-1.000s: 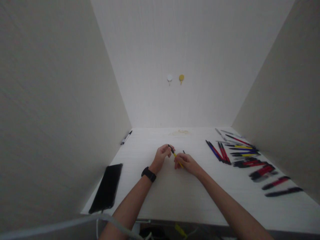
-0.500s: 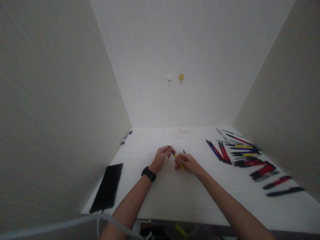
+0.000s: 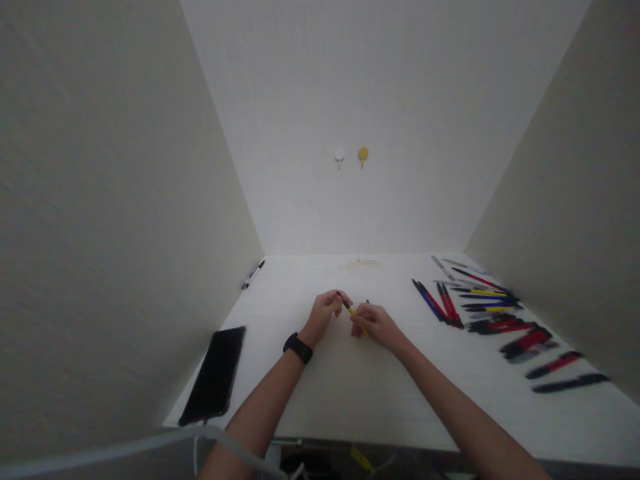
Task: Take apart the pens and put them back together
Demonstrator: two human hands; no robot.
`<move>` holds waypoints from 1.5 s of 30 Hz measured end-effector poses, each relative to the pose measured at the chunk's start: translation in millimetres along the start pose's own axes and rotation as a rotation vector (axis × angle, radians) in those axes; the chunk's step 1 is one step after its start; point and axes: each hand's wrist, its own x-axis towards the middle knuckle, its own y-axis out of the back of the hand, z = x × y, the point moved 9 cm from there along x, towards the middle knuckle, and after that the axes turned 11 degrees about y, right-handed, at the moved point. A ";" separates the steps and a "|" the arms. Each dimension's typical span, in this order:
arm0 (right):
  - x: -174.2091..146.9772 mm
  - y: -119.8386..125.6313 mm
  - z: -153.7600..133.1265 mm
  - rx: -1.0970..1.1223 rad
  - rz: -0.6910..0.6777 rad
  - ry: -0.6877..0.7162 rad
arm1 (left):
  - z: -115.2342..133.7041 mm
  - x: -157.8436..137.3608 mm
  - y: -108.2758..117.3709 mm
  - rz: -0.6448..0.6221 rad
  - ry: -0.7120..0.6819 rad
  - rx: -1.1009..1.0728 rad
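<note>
Between my two hands a yellow and black pen (image 3: pixel 353 314) slants down to the right above the white table. The fingers of my left hand (image 3: pixel 326 313) pinch its black upper end. My right hand (image 3: pixel 376 325) is closed around the yellow lower part. A small dark tip (image 3: pixel 368 302) pokes out above the right hand's knuckles; what it belongs to is hidden behind the hand. Nearest on the right, a few blue and red pens (image 3: pixel 431 300) with black ends lie on the table.
Many red, black, yellow and clear pens (image 3: pixel 525 341) run along the right wall. A black tablet (image 3: pixel 213 375) lies at the left, with a pen (image 3: pixel 253 274) beyond it. Two hooks (image 3: pixel 363 155) hang on the back wall. A pale cable (image 3: pixel 150 443) crosses the lower left.
Both hands hold nearly the same place. My right hand has shifted slightly upward, and the dark tip behind it shows a little less.
</note>
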 end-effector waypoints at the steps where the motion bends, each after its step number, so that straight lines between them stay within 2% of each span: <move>1: -0.1 -1.2 0.0 0.009 -0.014 0.002 | -0.7 -0.2 -1.0 -0.011 0.007 -0.010; 5: -1.1 -11.2 -0.8 0.056 -0.102 0.006 | -2.7 -0.6 -4.5 -0.053 0.023 -0.048; 8: -0.6 -7.6 -10.0 -0.065 -0.083 0.075 | -3.5 0.3 -1.2 -0.025 0.014 -0.089; 10: -0.6 7.9 -19.6 -0.242 0.045 0.140 | -4.7 1.5 7.1 0.049 0.003 -0.155; 12: -4.2 30.0 -27.9 -0.492 0.235 0.160 | -7.3 2.3 18.0 0.145 0.000 -0.254; 15: -12.2 53.1 -32.2 -0.916 0.422 0.060 | -13.4 1.9 32.7 0.281 0.017 -0.396; 18: -14.2 56.8 -27.7 -1.180 0.416 -0.055 | -19.0 0.6 42.6 0.380 0.041 -0.488; 21: -13.3 53.1 -20.2 -1.283 0.340 -0.119 | -23.0 -0.5 49.4 0.445 0.047 -0.538; 24: -10.9 48.1 -16.0 -1.280 0.261 -0.107 | -26.1 -1.2 53.0 0.476 0.049 -0.557; 28: -7.6 43.7 -14.3 -1.141 0.212 -0.042 | -27.2 -1.8 54.0 0.489 0.047 -0.553; 34: -5.1 45.6 -8.6 -0.814 0.268 0.047 | -26.0 -2.3 55.0 0.503 0.034 -0.580; 45: -2.1 38.9 -9.3 -0.566 0.253 0.089 | -28.8 -4.5 59.0 0.548 0.039 -0.512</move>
